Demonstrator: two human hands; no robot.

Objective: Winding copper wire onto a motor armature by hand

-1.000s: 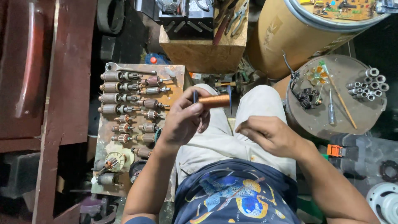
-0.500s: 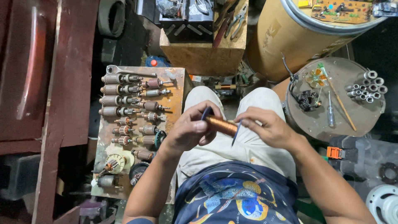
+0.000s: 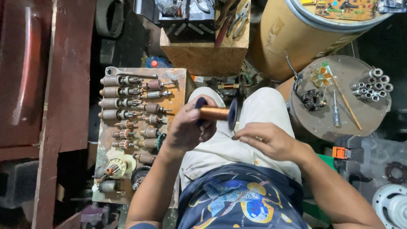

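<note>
My left hand (image 3: 186, 129) is curled around a spool of copper wire (image 3: 215, 113), lifted above my lap with its two dark flanges standing upright. My right hand (image 3: 265, 139) rests on my thigh just to the right of the spool, fingers drawn together at the tips near the right flange; I cannot tell whether they pinch a wire end, since any strand is too fine to see.

What could go wrong: the spool is gripped from one end only, so a tug on the wire could twist it out of my left hand and onto the floor. If a loose end is free, slack could let turns spring off and tangle.

Left of my left hand lies a board (image 3: 178, 76) carrying motor armatures (image 3: 111, 103); I count roughly sixteen in two columns, plus a wrench (image 3: 129, 73) along its far edge. Right of my right hand, a round lid (image 3: 373, 116) holds about ten small metal sleeves (image 3: 373, 84), one screwdriver (image 3: 335, 109) and one thin stick (image 3: 345, 101). Ahead, one wooden block (image 3: 203, 53) holds pliers (image 3: 241, 17).
</note>
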